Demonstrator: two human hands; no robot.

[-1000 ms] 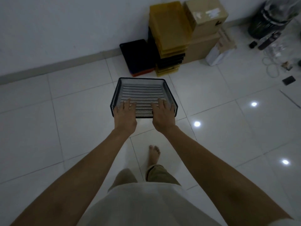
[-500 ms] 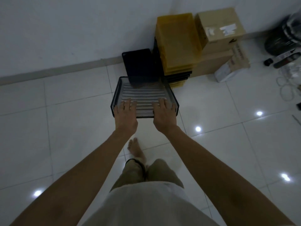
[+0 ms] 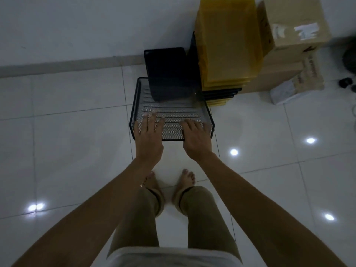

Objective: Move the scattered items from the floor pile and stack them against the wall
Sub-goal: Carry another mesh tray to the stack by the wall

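While both hands are gripping its near rim:
Tray [image 3: 171, 114]: hovering before black bin [image 3: 167, 72].
Left hand [image 3: 148, 139]: fingers curling inside.
Right hand [image 3: 196, 139]: likewise.

White tiled floor [image 3: 67, 132], black tray [image 3: 165, 70], yellow tray stack [image 3: 227, 45], cardboard boxes [image 3: 292, 35], bare feet [image 3: 187, 179]

Indoor storage corner: tiled floor [image 3: 67, 132], stacked trays [image 3: 227, 45], cardboard boxes [image 3: 296, 31].
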